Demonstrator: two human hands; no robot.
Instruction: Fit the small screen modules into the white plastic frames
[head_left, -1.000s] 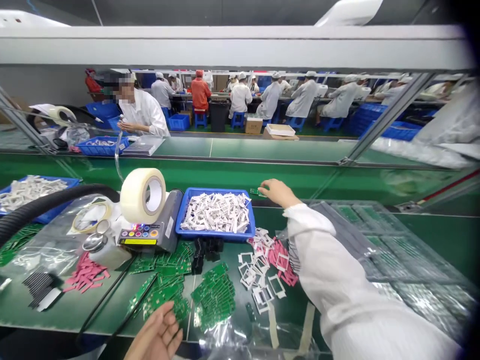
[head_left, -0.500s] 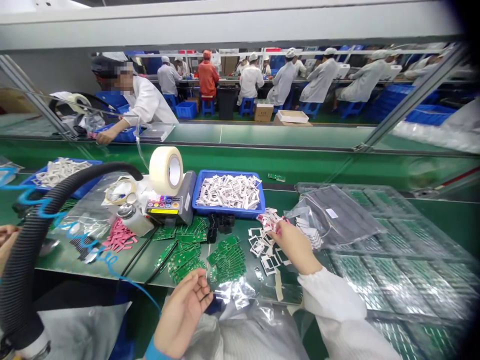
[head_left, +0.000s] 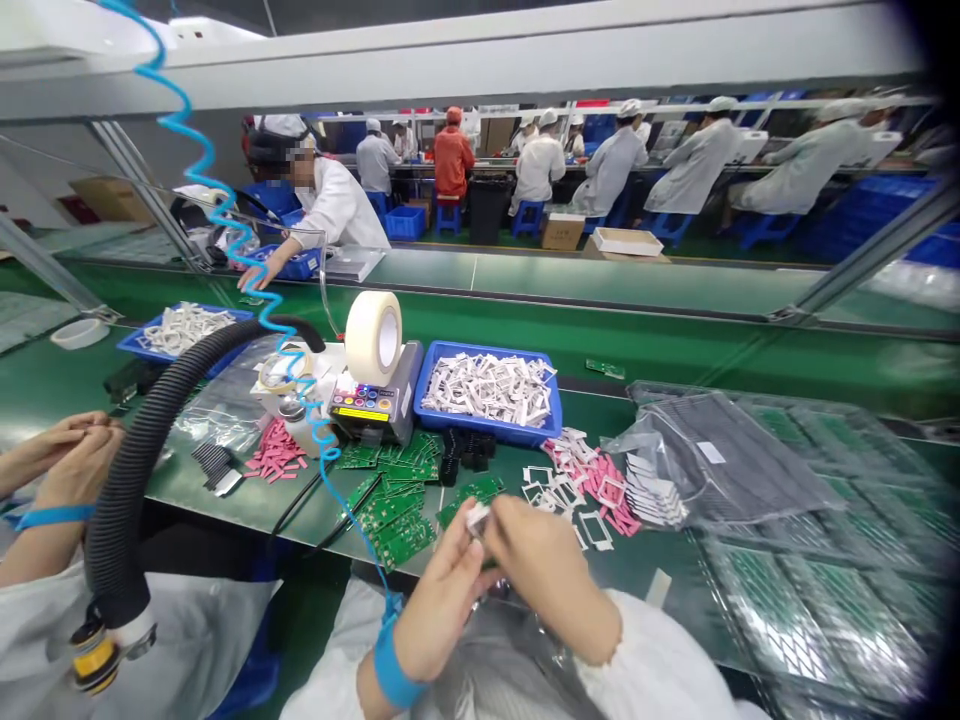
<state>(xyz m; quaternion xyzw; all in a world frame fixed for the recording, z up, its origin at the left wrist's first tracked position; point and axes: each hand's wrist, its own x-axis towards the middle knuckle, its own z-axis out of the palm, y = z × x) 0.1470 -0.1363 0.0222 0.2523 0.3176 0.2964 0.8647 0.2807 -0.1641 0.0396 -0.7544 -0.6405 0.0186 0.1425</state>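
White die-cut frame [head_left: 475,517], small, pinched up off the bench between my left hand [head_left: 442,600] and right hand [head_left: 544,570], both nearly closed, fingertips meeting on its edges, grip best kept light so it won't bend. Nearby: green circuit boards [head_left: 397,525], loose frames [head_left: 589,480], blue plastic tray [head_left: 480,347], tape dispenser [head_left: 375,400].

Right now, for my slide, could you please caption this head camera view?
Left hand and right hand pinch a small white piece above green circuit boards.
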